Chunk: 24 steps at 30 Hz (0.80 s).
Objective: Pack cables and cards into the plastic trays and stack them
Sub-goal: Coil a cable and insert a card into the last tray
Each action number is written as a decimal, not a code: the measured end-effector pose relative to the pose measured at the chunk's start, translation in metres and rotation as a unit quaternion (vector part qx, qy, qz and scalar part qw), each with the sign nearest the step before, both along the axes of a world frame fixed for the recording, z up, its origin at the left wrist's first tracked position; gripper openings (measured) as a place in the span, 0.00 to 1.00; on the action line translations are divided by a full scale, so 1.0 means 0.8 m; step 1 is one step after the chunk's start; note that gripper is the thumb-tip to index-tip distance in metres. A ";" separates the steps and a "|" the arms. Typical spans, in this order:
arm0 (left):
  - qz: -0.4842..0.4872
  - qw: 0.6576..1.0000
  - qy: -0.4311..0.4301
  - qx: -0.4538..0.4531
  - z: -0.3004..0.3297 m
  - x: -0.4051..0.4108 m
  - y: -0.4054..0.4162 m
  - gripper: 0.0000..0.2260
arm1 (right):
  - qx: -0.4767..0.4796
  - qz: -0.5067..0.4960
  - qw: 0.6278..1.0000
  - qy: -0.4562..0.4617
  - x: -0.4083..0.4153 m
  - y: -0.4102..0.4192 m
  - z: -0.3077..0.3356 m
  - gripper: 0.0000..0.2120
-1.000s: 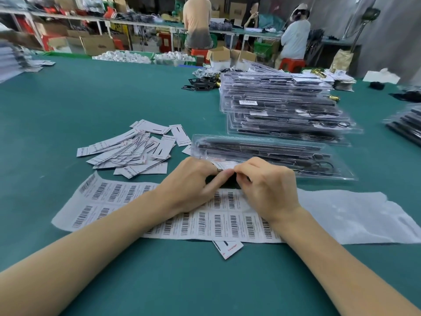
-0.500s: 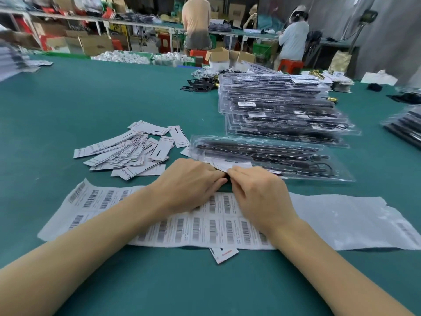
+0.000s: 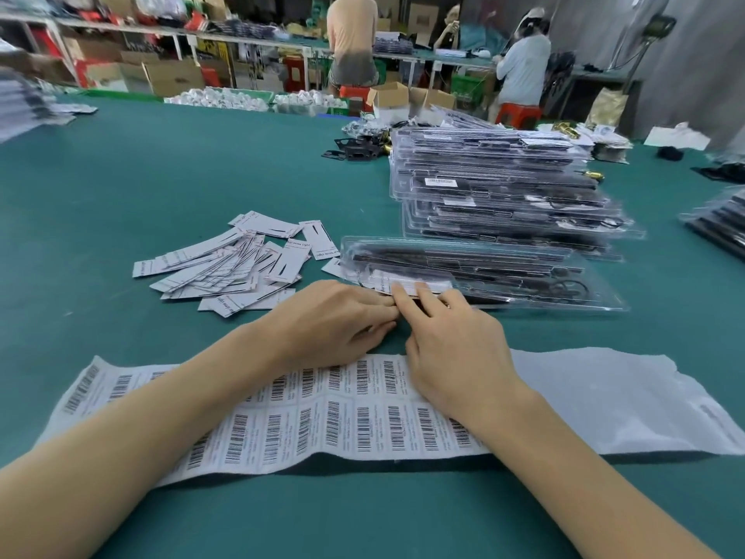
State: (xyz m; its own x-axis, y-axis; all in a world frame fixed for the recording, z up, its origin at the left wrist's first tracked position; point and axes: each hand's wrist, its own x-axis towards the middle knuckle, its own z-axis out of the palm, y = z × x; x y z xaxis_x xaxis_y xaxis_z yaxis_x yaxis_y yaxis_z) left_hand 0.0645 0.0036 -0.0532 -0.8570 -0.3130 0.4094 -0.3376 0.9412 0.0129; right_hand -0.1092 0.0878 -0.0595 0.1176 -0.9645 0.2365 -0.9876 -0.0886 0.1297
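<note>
Barcode labels (image 3: 322, 413) lie nearest, under both wrists; a dragged forearm could crumple them. Beyond, the left hand (image 3: 334, 320) and right hand (image 3: 455, 349) meet, fingers curled at the near edge of the tray (image 3: 524, 272); whether they pinch anything I cannot tell. Cables sit inside it. Loose cards (image 3: 234, 264) lie left. Behind, the leaning stack (image 3: 504, 195) might slide if bumped.

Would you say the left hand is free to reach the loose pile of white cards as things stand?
Probably yes. The left hand rests at the near tray, and the pile of cards lies just beyond and left of it on bare green table, with nothing between them.
</note>
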 end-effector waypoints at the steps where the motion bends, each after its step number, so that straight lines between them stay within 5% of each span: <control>1: 0.001 1.000 0.019 -0.017 0.000 0.000 0.000 0.14 | 0.006 -0.003 1.000 0.004 0.001 0.000 0.000 0.29; 7: 0.071 0.979 0.175 -0.073 0.011 0.018 -0.018 0.12 | 0.038 -0.034 0.998 0.029 0.007 -0.001 0.000 0.29; 11: 0.122 0.976 0.181 0.012 0.011 0.028 -0.035 0.17 | 0.043 -0.035 0.998 0.017 0.007 0.002 0.002 0.29; 15: 0.151 0.957 0.216 0.123 -0.006 0.033 -0.048 0.09 | 0.056 -0.037 0.998 -0.010 0.011 0.002 0.001 0.29; 24: 0.157 0.966 0.170 0.111 -0.021 0.033 -0.051 0.12 | 0.064 -0.032 0.997 -0.030 0.016 0.003 0.006 0.31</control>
